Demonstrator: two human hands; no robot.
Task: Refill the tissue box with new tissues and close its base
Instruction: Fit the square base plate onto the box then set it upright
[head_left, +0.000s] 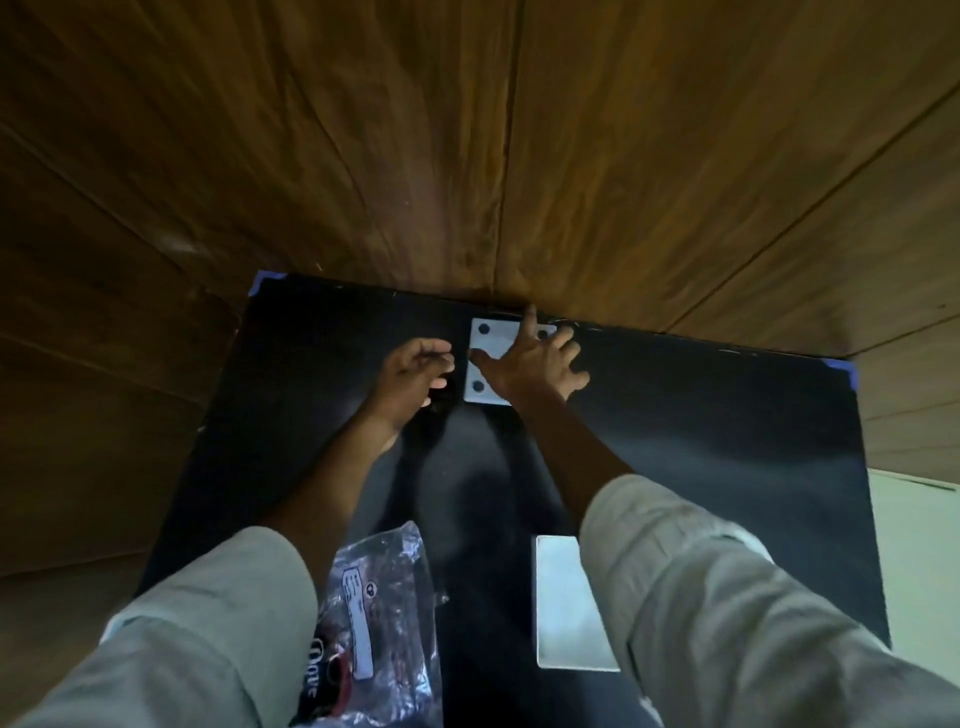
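Note:
The tissue box stands at the far edge of the black table, with its white square base and dark round feet facing up. My right hand lies flat on that base, fingers spread. My left hand is curled against the box's dark left side, which is hard to make out against the table. A crinkled clear plastic pack with a white label lies near me on the left. A flat white rectangular piece lies near me on the right, partly under my right sleeve.
A wood-panelled wall rises directly behind the table's far edge and touches the box. Blue tape marks the table's far corners. A pale floor strip shows past the table's right edge.

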